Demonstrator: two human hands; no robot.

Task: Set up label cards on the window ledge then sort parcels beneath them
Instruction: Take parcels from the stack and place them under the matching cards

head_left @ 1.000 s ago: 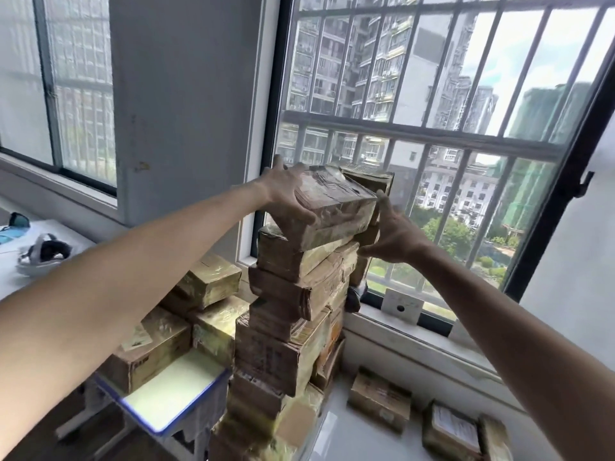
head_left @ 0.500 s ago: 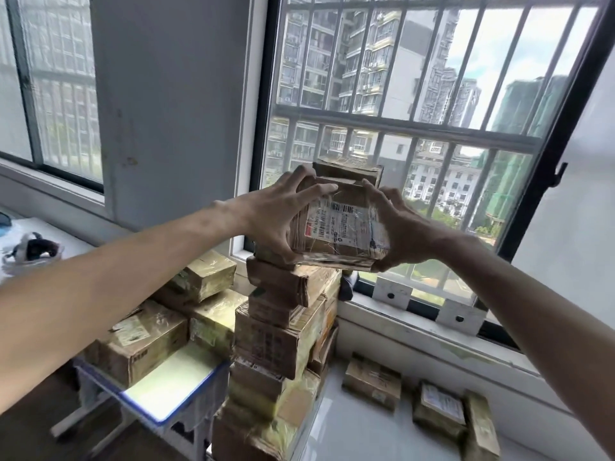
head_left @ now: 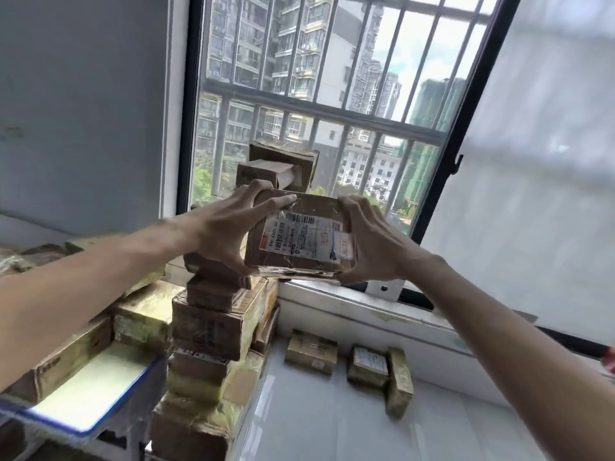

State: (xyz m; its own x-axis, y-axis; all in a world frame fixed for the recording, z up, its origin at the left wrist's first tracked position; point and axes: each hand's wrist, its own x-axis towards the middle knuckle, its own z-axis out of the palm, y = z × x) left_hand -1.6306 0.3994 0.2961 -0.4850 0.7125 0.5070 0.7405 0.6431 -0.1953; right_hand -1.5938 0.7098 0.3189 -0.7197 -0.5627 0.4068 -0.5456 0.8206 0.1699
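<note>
I hold a brown taped parcel with a white shipping label facing me, in the air in front of the window. My left hand grips its left end and my right hand grips its right end. Under and behind it rises a tall stack of parcels, with two more boxes at its top. A white label card with a dark dot stands on the window ledge, partly hidden by my right hand. Three small parcels lie on the floor beneath the ledge.
More parcels lie on a small blue-edged table at the lower left. The barred window fills the middle, with a white wall on the left and a frosted pane on the right. Pale floor stretches below the ledge.
I have lifted the parcel off the top of the stack and turned it so its label faces me. My view has shifted left and closer; the held parcel sits slightly lower and to the right.
</note>
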